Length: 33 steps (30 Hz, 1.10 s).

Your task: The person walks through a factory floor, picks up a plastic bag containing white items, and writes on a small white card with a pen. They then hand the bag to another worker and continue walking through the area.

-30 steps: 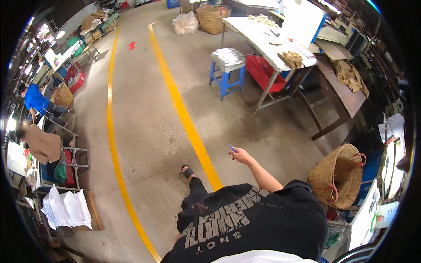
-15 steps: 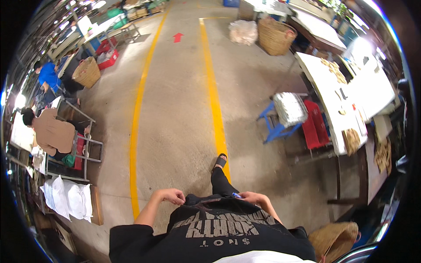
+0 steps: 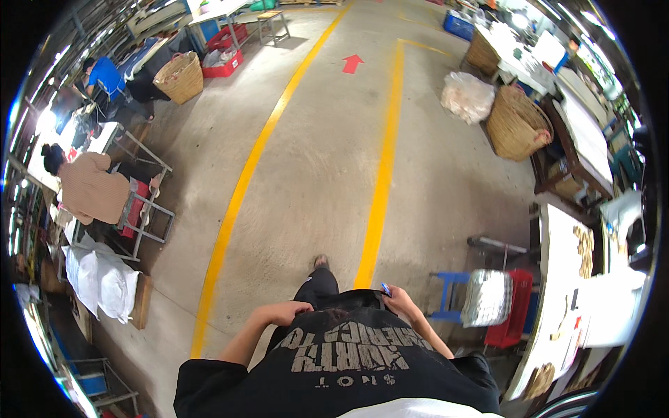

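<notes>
I stand on a concrete floor and look down my black printed shirt. My right hand [image 3: 398, 299] is at waist height, closed on a small blue object [image 3: 385, 288] that sticks up from the fingers. My left hand [image 3: 291, 311] rests against the front of my waist with its fingers curled; nothing shows in it. One foot [image 3: 320, 262] points forward next to a yellow floor line [image 3: 380, 188].
A blue stool [image 3: 453, 296] with a grey wrapped bundle and a red crate [image 3: 512, 313] stand close on my right by a white table [image 3: 557, 279]. Woven baskets [image 3: 517, 124] stand farther ahead. Two seated people [image 3: 87, 184] work at the left, beside white sacks [image 3: 97, 279].
The view has swung round to face down the aisle. My right hand pulled back from its outstretched position to my waist, and my left hand came in to my waist.
</notes>
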Available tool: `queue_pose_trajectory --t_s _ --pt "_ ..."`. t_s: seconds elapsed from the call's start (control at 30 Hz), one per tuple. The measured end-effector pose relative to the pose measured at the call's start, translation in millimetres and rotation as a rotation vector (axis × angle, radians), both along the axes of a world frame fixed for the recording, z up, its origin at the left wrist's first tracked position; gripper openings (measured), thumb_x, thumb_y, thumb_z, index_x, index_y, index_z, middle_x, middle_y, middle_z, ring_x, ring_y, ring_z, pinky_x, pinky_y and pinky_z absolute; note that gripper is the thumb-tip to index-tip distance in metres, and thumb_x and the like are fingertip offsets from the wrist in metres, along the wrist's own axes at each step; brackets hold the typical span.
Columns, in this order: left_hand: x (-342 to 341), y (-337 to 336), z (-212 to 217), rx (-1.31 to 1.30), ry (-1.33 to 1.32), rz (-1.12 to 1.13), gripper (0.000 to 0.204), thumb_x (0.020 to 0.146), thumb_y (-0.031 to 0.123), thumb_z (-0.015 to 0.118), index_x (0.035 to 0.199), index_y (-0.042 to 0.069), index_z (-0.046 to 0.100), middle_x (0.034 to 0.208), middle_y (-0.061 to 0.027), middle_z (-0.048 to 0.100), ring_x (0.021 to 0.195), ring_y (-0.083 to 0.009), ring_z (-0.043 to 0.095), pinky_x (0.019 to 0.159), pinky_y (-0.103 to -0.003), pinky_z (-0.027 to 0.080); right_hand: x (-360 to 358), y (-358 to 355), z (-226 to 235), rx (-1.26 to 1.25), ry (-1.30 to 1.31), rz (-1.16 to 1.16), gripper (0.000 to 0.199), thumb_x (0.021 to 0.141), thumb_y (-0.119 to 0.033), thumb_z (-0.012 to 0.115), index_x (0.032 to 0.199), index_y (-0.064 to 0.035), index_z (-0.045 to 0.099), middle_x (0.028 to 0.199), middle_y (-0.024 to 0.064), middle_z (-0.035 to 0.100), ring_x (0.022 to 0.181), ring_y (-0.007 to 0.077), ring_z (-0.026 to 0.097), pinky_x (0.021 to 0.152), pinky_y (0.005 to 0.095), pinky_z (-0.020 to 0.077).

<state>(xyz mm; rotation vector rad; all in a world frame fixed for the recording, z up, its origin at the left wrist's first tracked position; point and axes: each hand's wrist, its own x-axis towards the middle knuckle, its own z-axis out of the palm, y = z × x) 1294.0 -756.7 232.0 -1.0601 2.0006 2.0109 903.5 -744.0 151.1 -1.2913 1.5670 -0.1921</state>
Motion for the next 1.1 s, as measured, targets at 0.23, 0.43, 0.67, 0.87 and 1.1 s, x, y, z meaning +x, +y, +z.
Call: queue_pose_trajectory --t_s 0.23,0.43,0.67,0.87,1.1 --pt "-52.3 -248.9 -1.6 -0.167 -0.081 0.084 0.032 0.081 0.022 0.068 0.108 0.007 0.063 0.097 -0.0115 0.068 0.090 -0.0231 0.062 0.080 -0.037 0.048 -30.6 -248.8 -53.2 -0.311 -0.001 -0.103 0.022 0.085 -0.019 0.064 0.097 -0.0009 0.063 0.075 0.0154 0.062 0.070 0.0239 0.060 0.068 0.0385 0.0476" --pt "-102.9 -470.0 24.4 -0.122 -0.121 -0.163 0.029 0.081 0.024 0.067 0.103 0.006 0.063 0.090 -0.0115 0.067 0.084 -0.0250 0.062 0.077 -0.039 0.048 -87.1 -408.4 -61.2 -0.122 -0.097 -0.344 0.028 0.087 -0.031 0.070 0.086 -0.0043 0.063 0.064 0.0027 0.055 0.058 0.0138 0.048 0.055 0.0307 0.0405" --pt "-188.6 -708.3 -1.1 -0.151 -0.046 -0.170 0.044 0.078 0.021 0.071 0.118 0.008 0.058 0.097 -0.0131 0.063 0.087 -0.0236 0.059 0.075 -0.036 0.047 -231.5 -532.2 -113.9 0.362 -0.049 -0.820 0.028 0.086 -0.025 0.055 0.088 0.0008 0.067 0.067 0.0099 0.060 0.041 0.0167 0.046 0.037 0.0319 0.0359" --pt "-293.3 -892.6 46.8 -0.297 -0.033 -0.134 0.049 0.075 0.007 0.069 0.122 0.014 0.057 0.103 -0.0086 0.059 0.096 -0.0256 0.059 0.080 -0.034 0.049 -367.1 -709.6 -146.8 0.407 -0.020 -0.751 0.030 0.085 -0.025 0.055 0.093 0.0024 0.067 0.070 0.0126 0.063 0.043 0.0184 0.050 0.039 0.0338 0.0403" --pt "-360.1 -1067.3 66.8 -0.373 -0.052 -0.194 0.080 0.071 -0.006 0.060 0.143 0.029 0.047 0.114 -0.0077 0.058 0.103 -0.0274 0.059 0.089 -0.038 0.049 -434.5 -1070.2 -59.7 0.141 0.041 -0.452 0.027 0.089 -0.028 0.055 0.095 -0.0038 0.067 0.070 0.0058 0.062 0.048 0.0143 0.049 0.042 0.0292 0.0386"
